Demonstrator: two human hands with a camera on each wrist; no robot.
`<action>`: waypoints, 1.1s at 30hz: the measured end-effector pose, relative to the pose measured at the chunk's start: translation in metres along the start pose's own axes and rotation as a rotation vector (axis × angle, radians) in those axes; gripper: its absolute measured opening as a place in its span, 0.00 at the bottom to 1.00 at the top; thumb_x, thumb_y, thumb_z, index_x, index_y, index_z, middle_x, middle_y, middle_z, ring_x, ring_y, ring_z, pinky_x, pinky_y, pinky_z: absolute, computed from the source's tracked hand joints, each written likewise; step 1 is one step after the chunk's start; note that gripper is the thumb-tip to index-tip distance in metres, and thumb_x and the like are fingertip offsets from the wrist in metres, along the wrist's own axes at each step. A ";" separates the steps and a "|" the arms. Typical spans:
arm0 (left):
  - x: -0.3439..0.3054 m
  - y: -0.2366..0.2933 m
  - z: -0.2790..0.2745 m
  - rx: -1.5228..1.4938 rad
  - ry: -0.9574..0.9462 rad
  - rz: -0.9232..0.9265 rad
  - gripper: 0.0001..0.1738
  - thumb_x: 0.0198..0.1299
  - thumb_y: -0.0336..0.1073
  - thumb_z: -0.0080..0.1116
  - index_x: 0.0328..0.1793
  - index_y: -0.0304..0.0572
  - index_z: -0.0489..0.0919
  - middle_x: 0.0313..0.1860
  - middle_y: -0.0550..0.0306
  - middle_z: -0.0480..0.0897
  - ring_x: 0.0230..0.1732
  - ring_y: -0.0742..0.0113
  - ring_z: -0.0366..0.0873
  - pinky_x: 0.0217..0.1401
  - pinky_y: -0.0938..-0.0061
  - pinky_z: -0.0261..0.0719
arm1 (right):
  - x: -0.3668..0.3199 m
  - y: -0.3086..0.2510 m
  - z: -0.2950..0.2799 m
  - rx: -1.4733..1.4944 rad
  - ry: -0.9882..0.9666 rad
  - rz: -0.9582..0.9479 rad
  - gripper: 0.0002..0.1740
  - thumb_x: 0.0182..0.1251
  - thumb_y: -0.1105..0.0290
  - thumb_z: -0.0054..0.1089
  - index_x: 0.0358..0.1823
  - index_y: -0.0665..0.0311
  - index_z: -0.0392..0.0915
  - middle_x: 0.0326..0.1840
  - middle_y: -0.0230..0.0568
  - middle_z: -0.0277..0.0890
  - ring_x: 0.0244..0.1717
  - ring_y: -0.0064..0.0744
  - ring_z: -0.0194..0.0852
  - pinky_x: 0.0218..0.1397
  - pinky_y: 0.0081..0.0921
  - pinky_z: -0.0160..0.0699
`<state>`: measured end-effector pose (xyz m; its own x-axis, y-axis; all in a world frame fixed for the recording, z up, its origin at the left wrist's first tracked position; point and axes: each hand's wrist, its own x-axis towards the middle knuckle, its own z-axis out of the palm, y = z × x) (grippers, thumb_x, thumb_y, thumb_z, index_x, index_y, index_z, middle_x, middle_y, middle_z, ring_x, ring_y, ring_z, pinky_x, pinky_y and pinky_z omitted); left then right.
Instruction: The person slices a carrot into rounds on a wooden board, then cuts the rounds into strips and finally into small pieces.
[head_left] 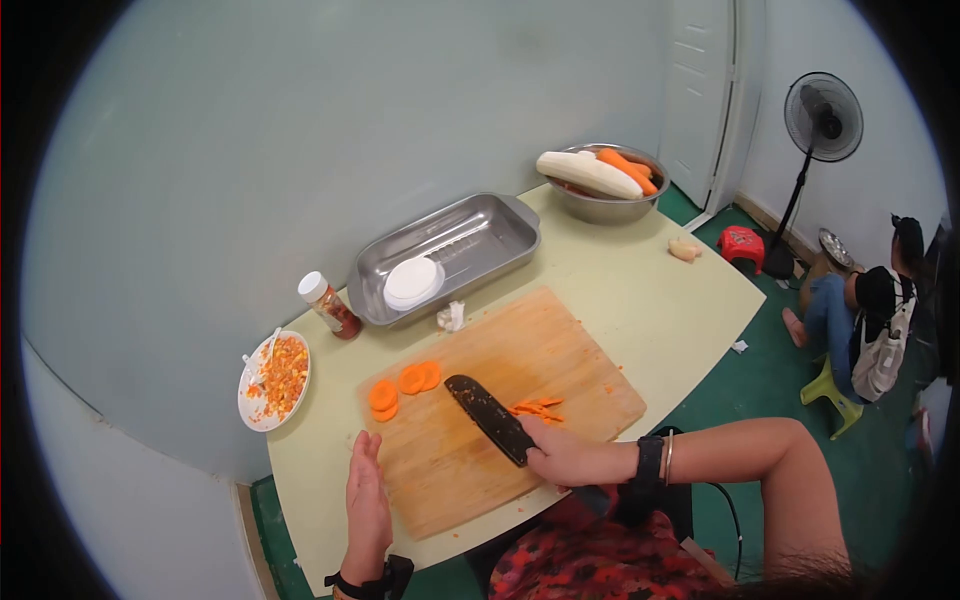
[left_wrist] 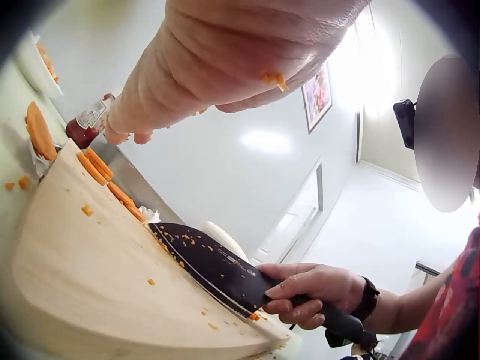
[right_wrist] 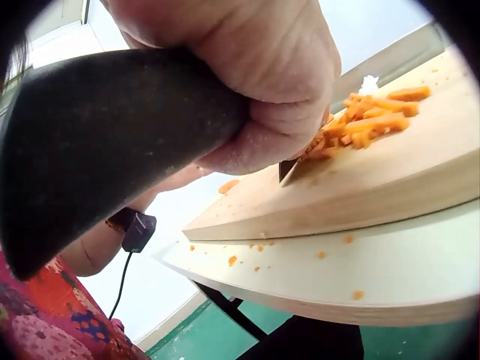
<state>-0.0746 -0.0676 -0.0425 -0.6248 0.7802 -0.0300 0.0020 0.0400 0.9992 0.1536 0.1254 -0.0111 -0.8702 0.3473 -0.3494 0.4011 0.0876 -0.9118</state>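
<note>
Carrot chopping at our pale table [head_left: 650, 300], mid-cut

We've got the big wooden cutting board [head_left: 470, 460] at the near edge of the table. Behind it is a metal tray [head_left: 485, 235], and a steel bowl [head_left: 600, 208] of whole vegetables sits at the far right corner. Our right hand [head_left: 560, 462] is clenched round the handle of the dark knife [head_left: 490, 415]. The blade is down on the middle of the board with its tip pointing far left. Our left hand [head_left: 368, 505] is relaxed, fingers straight and holding nothing, lying along the board's near left edge. Off to the left are a white plate [head_left: 250, 410] of chopped bits and a small jar [head_left: 330, 308]. Round carrot slices [head_left: 405, 385] sit at the board's far left, and thin carrot strips [head_left: 537, 408] are just right of the blade.
</note>
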 end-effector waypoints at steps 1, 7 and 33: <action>0.002 -0.001 0.002 0.018 -0.006 -0.016 0.37 0.77 0.54 0.32 0.82 0.37 0.45 0.80 0.42 0.52 0.82 0.55 0.43 0.81 0.60 0.37 | -0.007 -0.002 -0.004 0.015 0.025 -0.001 0.30 0.69 0.73 0.39 0.73 0.63 0.50 0.31 0.49 0.71 0.23 0.38 0.75 0.26 0.35 0.75; 0.008 -0.001 0.017 0.142 -0.100 -0.062 0.38 0.77 0.53 0.34 0.81 0.34 0.46 0.81 0.42 0.52 0.82 0.56 0.44 0.81 0.63 0.39 | -0.037 0.028 -0.030 -0.244 0.244 -0.274 0.31 0.69 0.74 0.40 0.74 0.63 0.50 0.39 0.55 0.71 0.30 0.46 0.76 0.37 0.37 0.77; -0.021 0.043 0.033 0.707 -0.439 0.171 0.35 0.73 0.43 0.47 0.78 0.28 0.52 0.80 0.37 0.53 0.81 0.46 0.46 0.81 0.62 0.42 | -0.020 0.004 -0.040 -0.439 0.223 -0.139 0.15 0.67 0.76 0.41 0.54 0.70 0.65 0.29 0.58 0.77 0.25 0.54 0.77 0.31 0.45 0.77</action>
<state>-0.0361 -0.0615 0.0002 -0.2122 0.9767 -0.0330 0.6475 0.1658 0.7438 0.1838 0.1561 0.0003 -0.8610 0.4910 -0.1329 0.4098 0.5148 -0.7530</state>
